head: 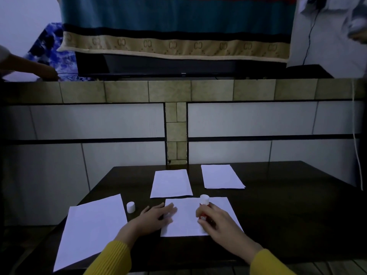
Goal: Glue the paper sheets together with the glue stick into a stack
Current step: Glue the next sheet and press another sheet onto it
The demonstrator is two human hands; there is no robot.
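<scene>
A white paper sheet [186,225] lies in front of me on the dark table [288,215]. My left hand [156,215] rests flat on its left edge, fingers spread. My right hand [216,221] grips a red glue stick [204,203] with a white top, held upright over the same sheet. The stick's white cap [130,207] stands on the table to the left of my left hand. Another sheet [171,183] lies behind, a small pile of sheets [221,176] at the back right, and a larger sheet [91,229] at the front left.
A tiled counter wall [174,124] rises right behind the table. Another person's arm [29,70] reaches over the counter at the far left. A cord [356,139] hangs at the right edge. The table's right half is bare dark wood.
</scene>
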